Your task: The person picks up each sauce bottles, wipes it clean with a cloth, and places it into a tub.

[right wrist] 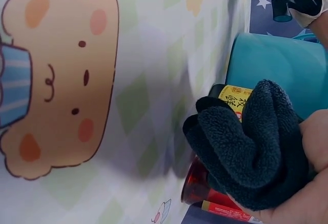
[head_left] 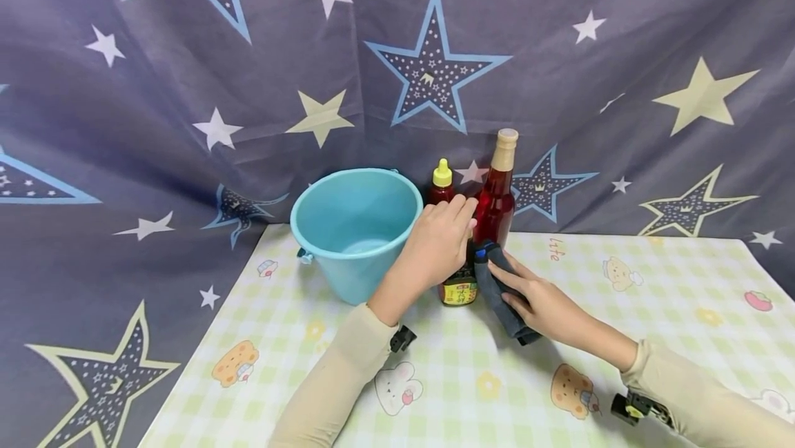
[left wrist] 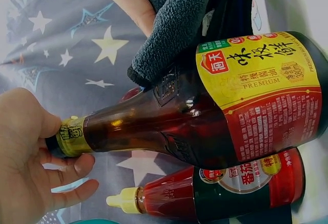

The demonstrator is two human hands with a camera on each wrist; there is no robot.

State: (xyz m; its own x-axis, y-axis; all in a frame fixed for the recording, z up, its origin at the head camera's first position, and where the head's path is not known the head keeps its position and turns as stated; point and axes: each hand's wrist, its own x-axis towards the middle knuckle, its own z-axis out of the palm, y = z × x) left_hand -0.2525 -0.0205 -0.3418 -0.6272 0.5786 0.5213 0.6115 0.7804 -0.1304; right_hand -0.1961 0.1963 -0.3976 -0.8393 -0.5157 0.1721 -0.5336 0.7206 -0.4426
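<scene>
My left hand (head_left: 439,241) grips the capped top of a dark soy sauce bottle (left wrist: 169,116), thumb on one side and fingers on the other. The bottle's yellow and red label shows fully in the left wrist view; in the head view my hand hides its neck. My right hand (head_left: 546,303) holds a folded dark grey cloth (right wrist: 251,147) against the side of this bottle. A tomato sauce squeeze bottle (left wrist: 225,193) with a yellow nozzle stands just behind. Behind the cloth rises a tall bottle of red liquid (head_left: 495,206) with a pale gold top.
A light blue bucket (head_left: 357,268) stands left of the bottles, close to my left forearm. The table wears a checked cloth (head_left: 484,344) with cartoon prints. A dark star-patterned curtain (head_left: 397,34) hangs right behind the bottles and the bucket.
</scene>
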